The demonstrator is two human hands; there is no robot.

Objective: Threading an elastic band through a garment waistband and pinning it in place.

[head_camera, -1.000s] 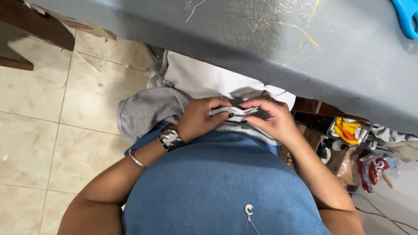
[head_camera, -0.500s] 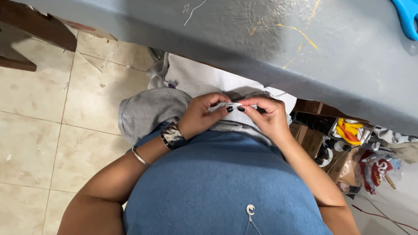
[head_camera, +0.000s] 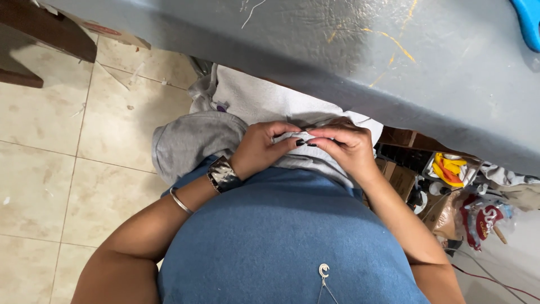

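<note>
A grey cloth (head_camera: 194, 138) lies bunched on my lap, under the edge of a grey table (head_camera: 349, 62). My left hand (head_camera: 260, 147) and my right hand (head_camera: 343, 145) meet over it, fingertips together, pinching a fold of the grey cloth between them. A wide cuff (head_camera: 222, 174) and a thin bangle (head_camera: 181, 201) sit on my left wrist. My blue shirt (head_camera: 281, 242) fills the bottom of the view, with a small pendant (head_camera: 323, 271) hanging on it.
A white cloth (head_camera: 264, 101) lies beyond the grey one. Beige floor tiles (head_camera: 50, 152) spread to the left, with a dark wooden piece (head_camera: 45, 28) at top left. Bags and packets (head_camera: 467, 197) crowd the floor at right. A blue object (head_camera: 527, 19) rests on the table's far right.
My hands have shifted slightly along the fold of grey cloth, fingertips closing in toward each other. The view has barely moved.
</note>
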